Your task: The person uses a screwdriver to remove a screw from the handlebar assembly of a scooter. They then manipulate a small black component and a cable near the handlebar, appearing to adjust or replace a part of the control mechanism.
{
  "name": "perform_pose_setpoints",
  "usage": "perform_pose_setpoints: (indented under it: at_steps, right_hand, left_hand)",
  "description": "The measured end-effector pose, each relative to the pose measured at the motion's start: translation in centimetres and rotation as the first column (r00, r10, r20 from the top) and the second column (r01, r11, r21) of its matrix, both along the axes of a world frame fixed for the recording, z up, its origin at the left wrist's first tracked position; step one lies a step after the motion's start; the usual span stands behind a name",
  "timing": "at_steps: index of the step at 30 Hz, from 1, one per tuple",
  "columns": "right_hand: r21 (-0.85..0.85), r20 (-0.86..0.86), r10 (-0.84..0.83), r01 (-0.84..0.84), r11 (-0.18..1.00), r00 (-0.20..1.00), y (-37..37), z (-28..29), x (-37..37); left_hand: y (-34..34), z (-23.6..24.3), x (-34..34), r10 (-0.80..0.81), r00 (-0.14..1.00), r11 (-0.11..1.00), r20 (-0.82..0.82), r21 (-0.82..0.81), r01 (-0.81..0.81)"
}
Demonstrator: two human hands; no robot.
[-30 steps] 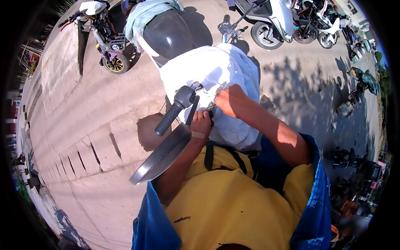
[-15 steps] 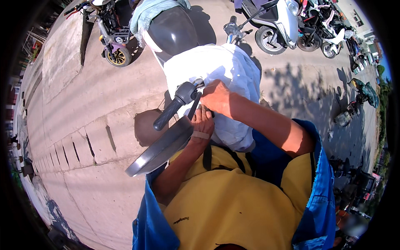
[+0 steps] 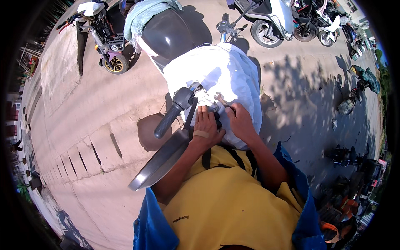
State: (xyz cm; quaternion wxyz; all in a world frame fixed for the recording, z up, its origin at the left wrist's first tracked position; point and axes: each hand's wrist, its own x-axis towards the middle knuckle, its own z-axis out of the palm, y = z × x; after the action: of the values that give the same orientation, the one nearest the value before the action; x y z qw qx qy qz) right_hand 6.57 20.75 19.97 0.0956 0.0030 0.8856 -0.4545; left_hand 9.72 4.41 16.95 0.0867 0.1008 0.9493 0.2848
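Wrench [image 3: 221, 100] pinched in right grip [image 3: 241, 121]; left grip [image 3: 207, 127] presses scooter [image 3: 225, 75] alongside.

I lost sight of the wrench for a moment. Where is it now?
In the head view, the wrench is near the middle, held in the right hand, lying over the white cover just right of the handlebar grip.

Sunlit outdoor pavement of pale pinkish concrete [image 3: 75, 125] with grooved joints, hard dappled tree shadows [image 3: 316, 100] across the right side, a dark bicycle with a yellow-rimmed wheel [image 3: 109, 46] parked at upper left, a row of parked white and dark scooters [image 3: 291, 21] along the top right
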Motion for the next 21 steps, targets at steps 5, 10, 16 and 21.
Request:
perform_pose_setpoints:
  at_steps: [5,10,16,21]
  right_hand:
    - [-0.259,0.254,-0.176,0.243,0.935,0.951,-3.4,-0.9,3.3]
    - [-0.233,0.256,-0.247,0.308,0.923,0.934,-3.9,-1.9,3.6]
    - [-0.166,-0.034,-0.264,0.255,0.952,0.964,-4.7,-4.2,4.7]
    - [-0.004,-0.18,-0.306,0.31,0.951,0.935,-6.8,-4.5,5.4]
  left_hand:
    - [-1.1,-1.4,-0.3,-0.184,0.981,0.983,0.063,0.014,0.183]
    - [-3.7,1.8,-1.6,-0.343,0.928,0.927,0.146,0.209,0.31]
    - [-4.8,-1.7,-4.0,-0.062,0.887,0.691,0.458,0.661,-0.293]
    - [-2.1,-1.8,-6.5,-0.061,0.822,0.747,0.566,0.572,-0.338]
